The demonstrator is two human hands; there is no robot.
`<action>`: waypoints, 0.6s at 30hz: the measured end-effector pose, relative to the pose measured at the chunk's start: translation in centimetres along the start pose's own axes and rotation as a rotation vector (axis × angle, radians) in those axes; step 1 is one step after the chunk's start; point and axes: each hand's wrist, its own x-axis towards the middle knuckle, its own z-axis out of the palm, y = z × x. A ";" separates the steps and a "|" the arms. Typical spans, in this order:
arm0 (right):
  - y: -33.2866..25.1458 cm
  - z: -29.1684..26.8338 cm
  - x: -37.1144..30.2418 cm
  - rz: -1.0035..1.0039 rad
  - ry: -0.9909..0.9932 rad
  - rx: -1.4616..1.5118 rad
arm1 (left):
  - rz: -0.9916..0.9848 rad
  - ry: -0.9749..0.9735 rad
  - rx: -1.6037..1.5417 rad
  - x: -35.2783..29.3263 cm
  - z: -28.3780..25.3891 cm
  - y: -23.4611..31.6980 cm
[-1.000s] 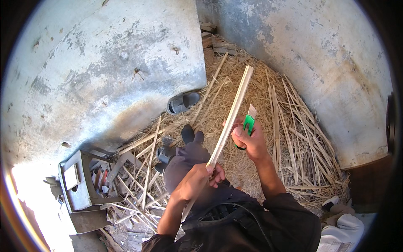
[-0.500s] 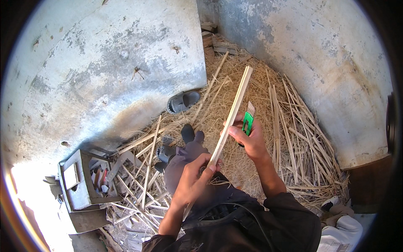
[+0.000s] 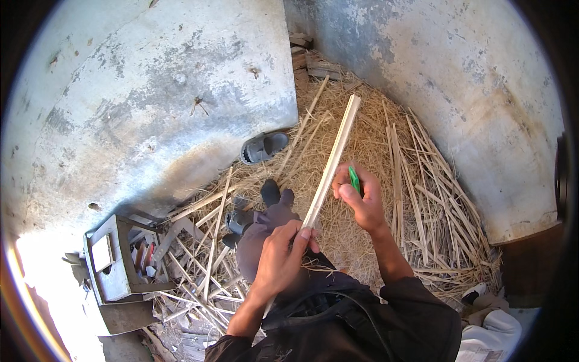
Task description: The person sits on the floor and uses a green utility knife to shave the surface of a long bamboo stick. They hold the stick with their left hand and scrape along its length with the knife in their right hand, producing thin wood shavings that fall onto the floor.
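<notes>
My left hand (image 3: pixel 281 256) is closed round the lower part of a long pale split-bamboo strip (image 3: pixel 335 155), which looks like a few strips lying together. The strip slants up and away to the right over the straw. In my right hand (image 3: pixel 363 202) is a green-handled utility knife (image 3: pixel 354 180), with the fingers wrapped round it just right of the strip. From this angle the blade does not show. Whether the right fingers touch the strip I cannot tell.
Fine shavings (image 3: pixel 362 241) cover the floor. Many cut strips (image 3: pixel 443 205) lie along the right wall; more lie at left beside a grey box-like stand (image 3: pixel 129 259). A dark clog (image 3: pixel 264 148) rests by the left wall (image 3: pixel 181 90). White cloth (image 3: pixel 491 335) lies lower right.
My right hand has come off the strip and turned, so the knife's blade no longer shows. The strip has swung slightly left; my left hand keeps its hold.
</notes>
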 end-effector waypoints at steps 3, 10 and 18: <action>-0.1 -0.5 -0.4 -0.088 -0.036 -0.124 | -0.100 -0.025 -0.092 -0.2 0.2 0.4; -0.3 -0.7 -2.0 -0.388 -0.130 -0.697 | -0.133 0.010 -0.121 -0.6 0.6 0.4; -1.2 0.1 -2.0 -0.493 -0.154 -0.844 | -0.077 0.077 -0.064 -0.4 0.7 0.7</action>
